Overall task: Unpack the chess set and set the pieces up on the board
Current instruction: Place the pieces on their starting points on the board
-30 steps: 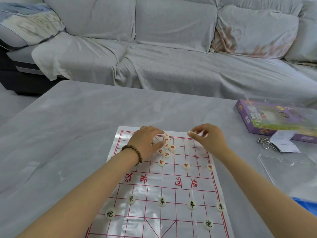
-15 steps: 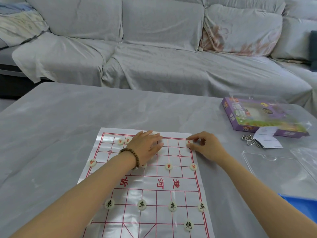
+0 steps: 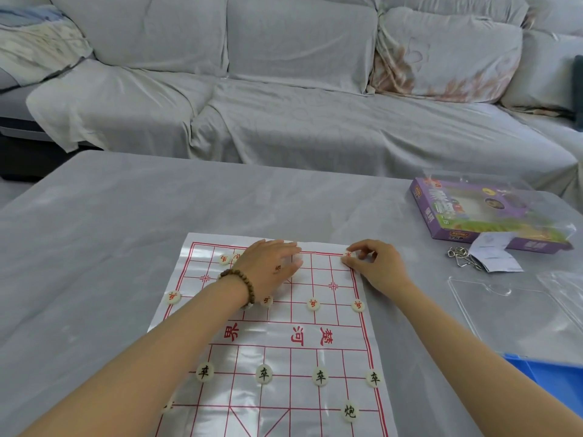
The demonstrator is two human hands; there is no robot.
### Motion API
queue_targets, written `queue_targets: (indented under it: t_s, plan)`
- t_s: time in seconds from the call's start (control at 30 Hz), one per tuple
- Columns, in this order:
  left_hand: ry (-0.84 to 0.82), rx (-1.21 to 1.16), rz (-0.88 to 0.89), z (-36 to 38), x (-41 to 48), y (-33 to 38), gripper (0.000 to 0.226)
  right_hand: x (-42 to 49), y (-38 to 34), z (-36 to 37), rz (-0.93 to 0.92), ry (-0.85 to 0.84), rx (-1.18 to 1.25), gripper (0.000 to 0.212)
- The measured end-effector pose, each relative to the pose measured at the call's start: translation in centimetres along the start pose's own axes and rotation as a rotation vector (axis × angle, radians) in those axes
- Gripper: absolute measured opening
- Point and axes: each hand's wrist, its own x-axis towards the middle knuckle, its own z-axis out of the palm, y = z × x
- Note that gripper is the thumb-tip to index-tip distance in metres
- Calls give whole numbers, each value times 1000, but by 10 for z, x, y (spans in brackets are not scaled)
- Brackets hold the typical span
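The board (image 3: pixel 284 402) is a glossy white sheet with a red grid. It lies flat on the grey-covered table (image 3: pixel 94 247) straight ahead of me, with its near edge cut off by the frame. Cream discs sit on it. Four black-lettered soldiers (image 3: pixel 320 376) stand in a row on my side, with a black cannon (image 3: pixel 349 411) nearer still. Red-lettered soldiers (image 3: pixel 313 305) stand across the river, and two more red discs (image 3: pixel 224 259) lie near the far-left corner.

My right hand (image 3: pixel 375 266) pinches a red corner piece (image 3: pixel 348 255) between thumb and forefinger, at the grid's far-right corner. My left hand (image 3: pixel 271 266), with a beaded bracelet (image 3: pixel 239 288) at the wrist, lies with fingers stretched over the middle of the far rows, gripping nothing I can see.

To the left of the board, and beyond it up to the sofa (image 3: pixel 284 127), the table is bare. On the right are a purple box (image 3: pixel 482 216), wire rings (image 3: pixel 457 258), a paper slip (image 3: pixel 495 257), a clear plastic tray (image 3: pixel 504 310) and a blue edge (image 3: pixel 552 376) cut off at the corner.

Whatever lies under my left palm is hidden, and its fingertips are blurred. My left forearm half-covers a disc (image 3: pixel 168 405) at the near left.
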Motion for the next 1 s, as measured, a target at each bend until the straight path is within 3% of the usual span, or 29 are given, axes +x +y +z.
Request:
queue_targets:
  t_s: [0.2,0.4,0.7,1.0]
  plan:
    - [174,-163,-146,-35,-29,-46,40,-14,-22,5,-74,138,96,16]
    - [193,-194,-280,-38,-52,-76,33,-26,-83,32,-205,-51,80,15]
    - [144,-236,-232,-26,-51,-76,41,-31,-105,49,-228,-254,-5,20]
    - [146,-240,-195,-18,-39,-67,31,-30,-96,46,-226,-172,15,11]
